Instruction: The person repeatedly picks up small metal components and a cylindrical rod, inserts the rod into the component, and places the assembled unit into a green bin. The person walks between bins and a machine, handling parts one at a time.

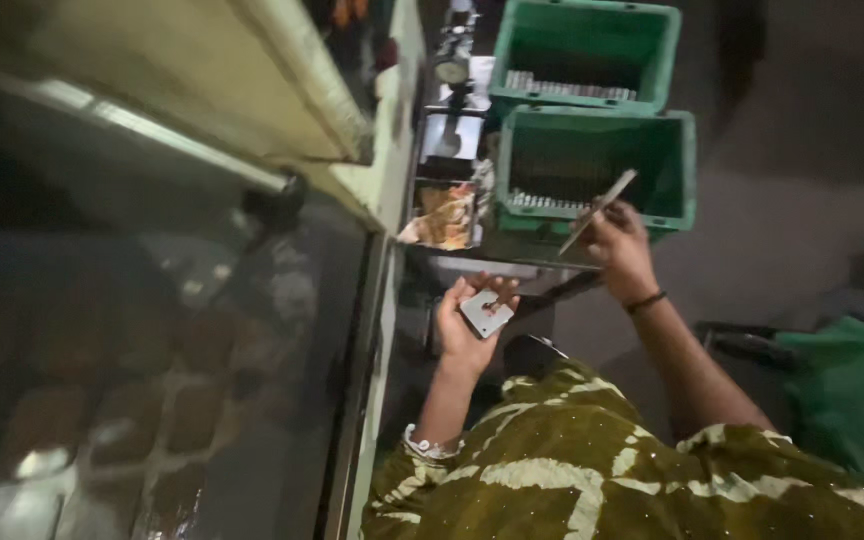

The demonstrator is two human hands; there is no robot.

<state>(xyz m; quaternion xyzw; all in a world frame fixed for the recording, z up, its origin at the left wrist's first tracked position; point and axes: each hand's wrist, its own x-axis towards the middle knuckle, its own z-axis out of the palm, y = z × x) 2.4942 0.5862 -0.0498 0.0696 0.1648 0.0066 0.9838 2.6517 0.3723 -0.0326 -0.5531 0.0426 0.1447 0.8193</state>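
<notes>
White plate (485,316) | pinched in left grip (467,325) | metal strip (599,211) | pinched by right grip (620,250)

The light is dim. A pale cream machine housing (282,80) slants across the upper left, above a dark, glossy panel (152,380) that catches faint reflections. Ahead, two green plastic crates (677,160) stand one behind the other beside a cluttered metal desk (452,140). To the right lies bare grey floor (792,220).
</notes>
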